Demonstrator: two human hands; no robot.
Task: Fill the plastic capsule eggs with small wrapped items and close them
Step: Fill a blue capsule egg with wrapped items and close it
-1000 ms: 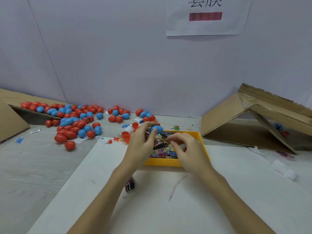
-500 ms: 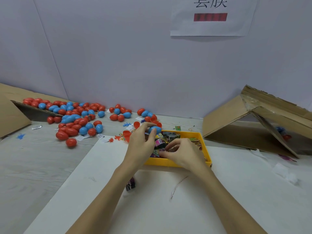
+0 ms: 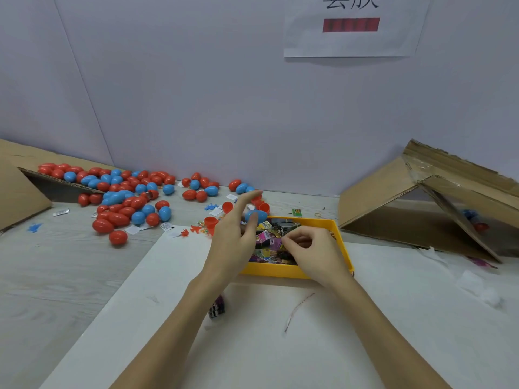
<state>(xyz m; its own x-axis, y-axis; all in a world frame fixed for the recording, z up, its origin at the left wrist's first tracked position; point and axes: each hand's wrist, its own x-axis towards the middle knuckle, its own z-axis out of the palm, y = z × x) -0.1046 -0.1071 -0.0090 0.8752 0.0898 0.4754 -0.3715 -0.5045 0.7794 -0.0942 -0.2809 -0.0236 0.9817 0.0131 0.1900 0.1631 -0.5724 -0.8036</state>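
Fingers of the right hand (image 3: pixel 314 252) pinch among wrappers (image 3: pixel 266 240) — print unreadable; left hand (image 3: pixel 234 237) fingers extended.

In front of me the yellow plastic tray (image 3: pixel 341 242) sits on the white sheet (image 3: pixel 280 346), with small wrapped items (image 3: pixel 268 238) in it. Left and behind it, red and blue plastic capsule eggs (image 3: pixel 126 196) lie on the table. To the right stands a tilted brown cardboard box (image 3: pixel 421 203).
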